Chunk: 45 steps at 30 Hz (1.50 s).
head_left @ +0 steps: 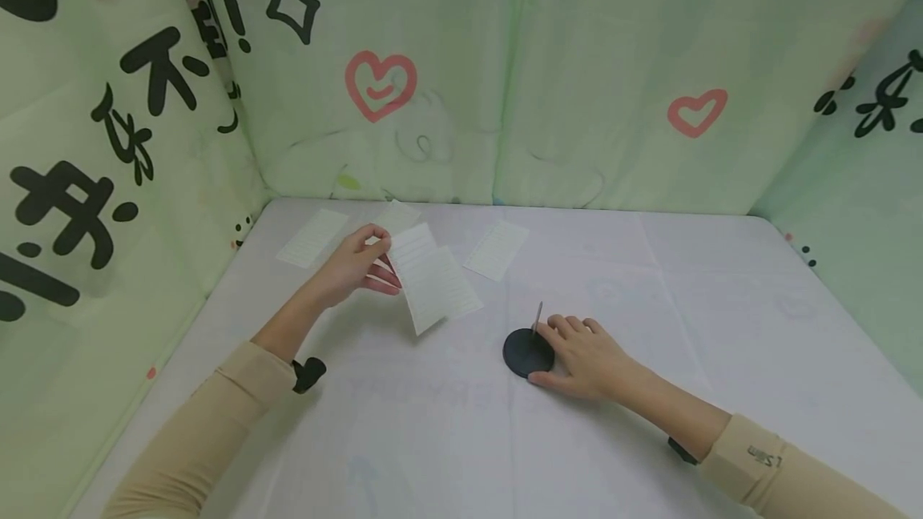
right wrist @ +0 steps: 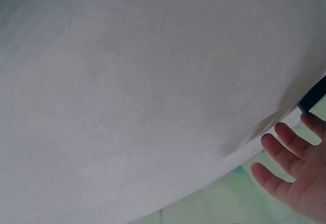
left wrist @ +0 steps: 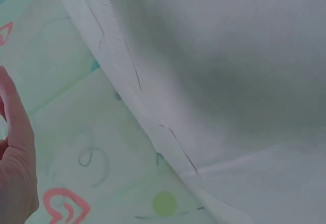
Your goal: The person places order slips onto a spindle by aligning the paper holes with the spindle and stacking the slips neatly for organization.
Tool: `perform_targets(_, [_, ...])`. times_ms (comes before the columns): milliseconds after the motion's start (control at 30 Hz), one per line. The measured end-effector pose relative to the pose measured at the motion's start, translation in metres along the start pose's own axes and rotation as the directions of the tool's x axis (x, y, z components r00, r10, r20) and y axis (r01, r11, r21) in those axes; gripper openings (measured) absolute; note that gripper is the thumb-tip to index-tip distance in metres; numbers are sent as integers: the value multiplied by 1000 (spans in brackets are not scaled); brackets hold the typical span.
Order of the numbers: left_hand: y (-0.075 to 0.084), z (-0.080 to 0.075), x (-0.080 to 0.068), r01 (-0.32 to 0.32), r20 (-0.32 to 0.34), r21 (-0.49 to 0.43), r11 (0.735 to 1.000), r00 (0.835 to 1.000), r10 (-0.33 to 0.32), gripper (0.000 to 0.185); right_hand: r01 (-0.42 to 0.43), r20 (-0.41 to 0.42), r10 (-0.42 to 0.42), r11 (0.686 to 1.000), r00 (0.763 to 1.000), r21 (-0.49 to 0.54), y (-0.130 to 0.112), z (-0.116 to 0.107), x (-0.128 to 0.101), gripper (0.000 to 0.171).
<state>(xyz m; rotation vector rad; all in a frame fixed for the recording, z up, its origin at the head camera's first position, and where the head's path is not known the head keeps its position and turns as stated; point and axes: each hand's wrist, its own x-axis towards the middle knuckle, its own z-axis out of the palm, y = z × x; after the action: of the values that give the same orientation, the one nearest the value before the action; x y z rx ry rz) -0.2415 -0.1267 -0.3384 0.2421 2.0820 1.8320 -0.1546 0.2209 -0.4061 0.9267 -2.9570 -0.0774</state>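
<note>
In the head view my left hand [head_left: 358, 267] pinches a white lined paper sheet [head_left: 420, 283] by its upper left edge, and the sheet hangs tilted above the table. My right hand [head_left: 587, 355] holds the rim of a bill spike [head_left: 522, 353], with thumb and forefinger on either side of its round black base. Its thin metal spike stands up near the forefinger. The right wrist view shows the other fingers spread loosely, with a dark edge of the base [right wrist: 315, 95] by the forefinger. Only part of the left hand [left wrist: 18, 168] enters the left wrist view.
Another lined sheet [head_left: 464, 295] lies partly behind the held one. More sheets rest farther back: one at the left [head_left: 312, 237], one near the rear edge [head_left: 397, 215], one to the right [head_left: 497, 250]. Printed green curtains [head_left: 562, 62] enclose the white-covered table [head_left: 433, 439].
</note>
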Motion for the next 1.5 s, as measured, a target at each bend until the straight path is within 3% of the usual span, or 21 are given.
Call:
perform_targets(433, [8, 25, 0, 33, 144, -113, 993, 989, -17, 13, -13, 17, 12, 1000, 1000, 18, 1, 0, 1, 72])
perform_targets(533, [11, 33, 0, 36, 176, -127, 991, 984, -13, 13, -50, 60, 46, 996, 997, 78, 4, -5, 2, 73])
perform_targets(633, [14, 41, -1, 25, 217, -127, 992, 976, 3, 14, -110, 119, 86, 970, 989, 215, 11, -16, 1, 74])
perform_targets(700, [17, 45, -2, 19, 246, -125, 992, 969, 13, 14, -151, 157, 102, 926, 982, 346, 18, -29, 1, 72])
perform_targets(800, [22, 51, -4, 13, 290, -133, 991, 957, 26, 14, -181, 174, 101, 821, 980, 541, 29, -51, 3, 65])
perform_targets(967, [28, 62, -6, 18, 358, -131, 991, 933, 30, 14, -168, 122, 116, 648, 986, 742, 38, -88, 9, 47])
perform_targets(1133, [33, 75, -7, 29, 431, -114, 993, 902, 23, 14, -206, 144, 175, 418, 974, 885, 35, -115, 14, 42])
perform_targets(1200, [35, 80, -7, 33, 457, -96, 995, 890, 15, 14, -213, 159, 177, 350, 971, 912, 32, -122, 17, 44])
perform_targets(1300, [37, 86, -6, 40, 486, -71, 997, 874, -1, 12, -219, 175, 165, 304, 971, 927, 27, -129, 22, 45])
perform_targets(1500, [40, 95, -5, 37, 513, -40, 999, 858, -11, 11, -266, 228, 153, 324, 962, 908, 18, -134, 30, 42])
